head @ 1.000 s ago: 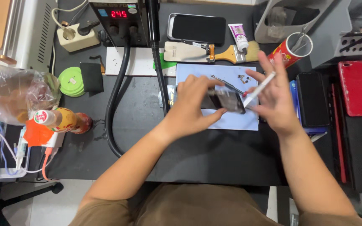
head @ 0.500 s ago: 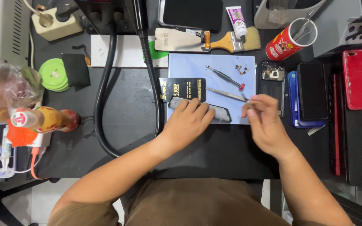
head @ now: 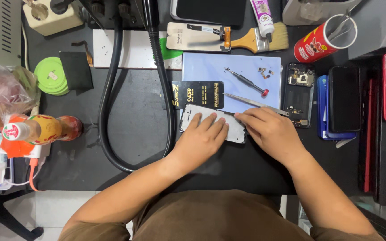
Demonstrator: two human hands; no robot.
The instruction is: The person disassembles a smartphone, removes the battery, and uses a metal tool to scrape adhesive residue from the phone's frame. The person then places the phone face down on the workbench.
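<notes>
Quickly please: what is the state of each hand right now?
Left hand: open, fingers flat on the grey phone frame, holding nothing.
Right hand: fingers bent on the same frame; a grip cannot be told.

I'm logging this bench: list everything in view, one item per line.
phone panel: 1, silver, under both hands
black packet: 1, above the panel
blue mat: 1, centre
screwdriver: 1, red-capped, on mat
tweezers: 1, silver, mat's lower edge
brush: 1, wooden, above mat
red can: 1, upper right
open phone: 1, right of mat
hose: 1, black, left
green discs: stack, far left
bottle: 1, orange, left
left hand: flat on panel
right hand: on panel's right end
</notes>
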